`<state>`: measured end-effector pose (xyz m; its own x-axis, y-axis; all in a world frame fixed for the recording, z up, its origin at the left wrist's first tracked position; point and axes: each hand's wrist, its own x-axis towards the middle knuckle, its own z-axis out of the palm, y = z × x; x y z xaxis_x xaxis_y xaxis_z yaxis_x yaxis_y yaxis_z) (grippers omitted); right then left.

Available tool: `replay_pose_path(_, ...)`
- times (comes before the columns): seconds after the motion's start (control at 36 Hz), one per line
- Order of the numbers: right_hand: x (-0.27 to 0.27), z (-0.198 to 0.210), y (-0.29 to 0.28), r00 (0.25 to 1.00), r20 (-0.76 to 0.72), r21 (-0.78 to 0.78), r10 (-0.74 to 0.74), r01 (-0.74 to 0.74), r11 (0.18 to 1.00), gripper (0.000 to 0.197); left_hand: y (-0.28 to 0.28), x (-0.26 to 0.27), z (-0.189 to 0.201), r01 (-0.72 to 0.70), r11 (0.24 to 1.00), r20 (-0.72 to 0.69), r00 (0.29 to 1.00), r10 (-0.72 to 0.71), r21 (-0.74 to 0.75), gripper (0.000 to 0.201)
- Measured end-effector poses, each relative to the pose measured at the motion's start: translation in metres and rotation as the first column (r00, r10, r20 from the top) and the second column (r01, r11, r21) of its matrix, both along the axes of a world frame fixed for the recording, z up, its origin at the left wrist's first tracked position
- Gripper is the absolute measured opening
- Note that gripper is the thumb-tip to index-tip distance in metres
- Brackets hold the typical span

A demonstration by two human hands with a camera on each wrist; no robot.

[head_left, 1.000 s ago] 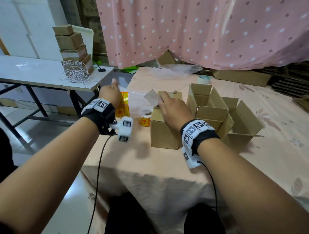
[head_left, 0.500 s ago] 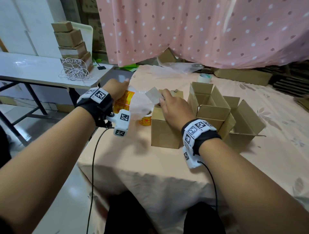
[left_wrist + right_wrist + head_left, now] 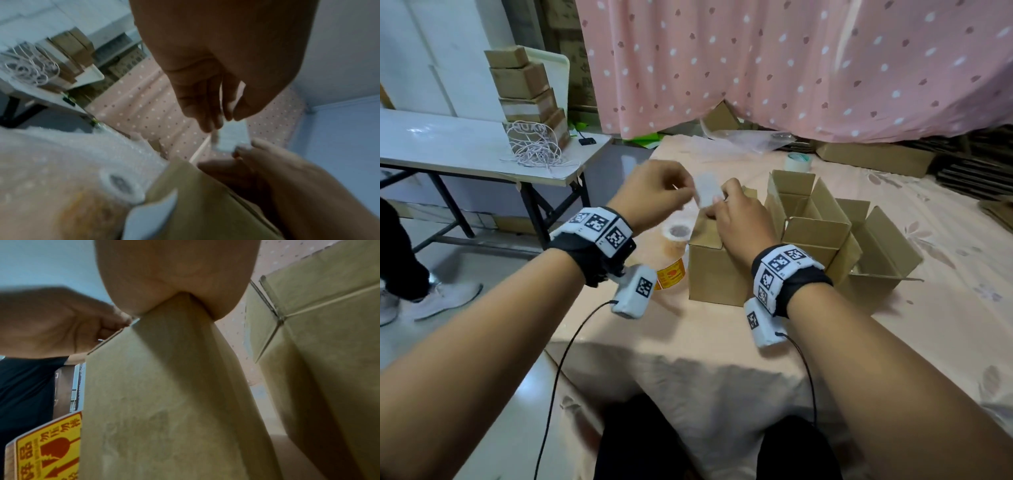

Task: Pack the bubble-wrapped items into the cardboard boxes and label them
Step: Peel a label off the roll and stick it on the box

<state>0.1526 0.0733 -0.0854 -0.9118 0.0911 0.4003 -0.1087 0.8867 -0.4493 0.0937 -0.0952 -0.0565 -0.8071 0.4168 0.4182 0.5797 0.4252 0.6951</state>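
Hands meet above the nearest cardboard box, which stands closed-sided on the cloth-covered surface a little in from its near edge. The right hand rests over the box's top rim and pinches the lower end of a small white label; the left hand comes in from 9 o'clock and pinches the label's upper left edge with thumb and fingertips, so both hands are grasping the same slip. In the left wrist view the label hangs between the two sets of fingertips, blurred.

At 9 o'clock of the box, touching or just beside its left wall, sits a roll of yellow stickers with a white core; I cannot tell whether they touch. At 3 o'clock stand the open boxes, flaps up, crowded against the near box so little room is left on that side. A tape roll lies at 12 o'clock, well apart. Bubble wrap lies on the cloth beyond the sticker roll; what it holds is unclear. The surface's left edge drops to bare floor, and the cloth in front of the box gives free room.
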Motion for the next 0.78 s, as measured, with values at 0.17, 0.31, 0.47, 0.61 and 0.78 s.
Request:
replay_pose_path(0.17, 0.008, 0.004, -0.002, 1.000, 0.016, 0.063, -0.014, 0.013, 0.998, 0.020, 0.031, 0.017, -0.008, -0.084, 0.996, 0.096, 0.992, 0.080, 0.040, 0.055)
replay_pose_path(0.31, 0.008, 0.002, -0.004, 1.000, 0.001, 0.181, -0.023, 0.023, 0.983, 0.034, 0.038, 0.019, -0.010, -0.152, 0.983, 0.106, 0.984, 0.142, 0.100, 0.046)
replay_pose_path(0.47, 0.005, -0.005, -0.002, 0.999, -0.040, 0.190, 0.002, 0.006, 0.982, 0.027, 0.033, 0.010, -0.011, -0.166, 0.977, 0.166, 0.976, 0.142, 0.136, 0.028)
replay_pose_path(0.61, 0.005, -0.008, -0.002, 0.997, -0.060, 0.118, -0.049, 0.056, 0.991, 0.048, 0.034, 0.010, -0.007, -0.108, 0.948, 0.253, 0.967, 0.030, 0.301, 0.019)
replay_pose_path(0.78, 0.006, -0.010, -0.006, 0.960, 0.088, 0.106, -0.266, 0.256, 0.961, 0.081, 0.036, 0.010, -0.014, -0.052, 0.931, 0.374, 0.923, -0.094, 0.362, 0.017)
